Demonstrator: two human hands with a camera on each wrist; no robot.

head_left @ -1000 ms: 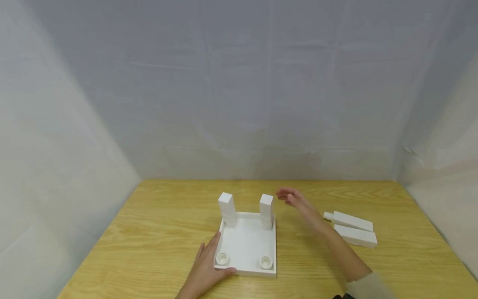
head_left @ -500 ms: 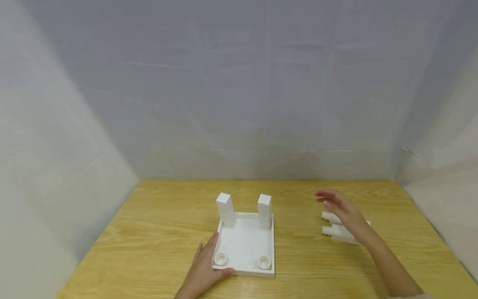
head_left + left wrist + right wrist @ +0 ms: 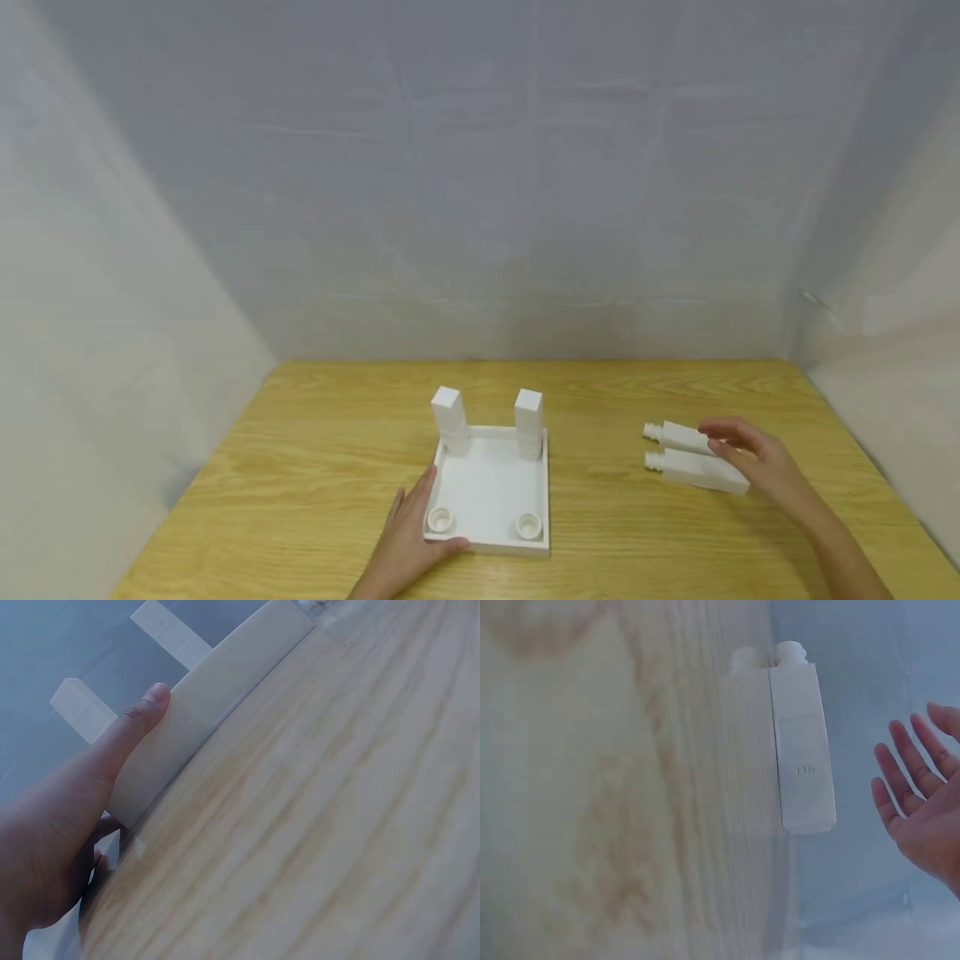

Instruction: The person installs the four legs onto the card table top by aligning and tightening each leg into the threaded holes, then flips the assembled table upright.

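Note:
My left hand (image 3: pixel 407 532) holds the near left corner of a white rimmed board (image 3: pixel 491 487), thumb on the front wall and fingers along the left side. In the left wrist view, the thumb lies against the board's outer wall (image 3: pixel 217 694). Two square white legs (image 3: pixel 450 419) stand upright in its far corners. Round sockets (image 3: pixel 528 526) show in both near corners. At the right, my right hand (image 3: pixel 761 467) hovers by two loose white legs with threaded ends. The nearer leg (image 3: pixel 703 472) lies beside the farther leg (image 3: pixel 678 435). The right wrist view shows relaxed, spread fingers (image 3: pixel 911 761), holding nothing.
Everything stands on a wooden table (image 3: pixel 315 467). A pale cloth (image 3: pixel 480 208) hangs behind the table and along both sides. Bare wood separates the board from the loose legs.
My right hand has moved from beside the board's far right leg over to the loose legs, and lowered there. My left hand stays on the board's corner.

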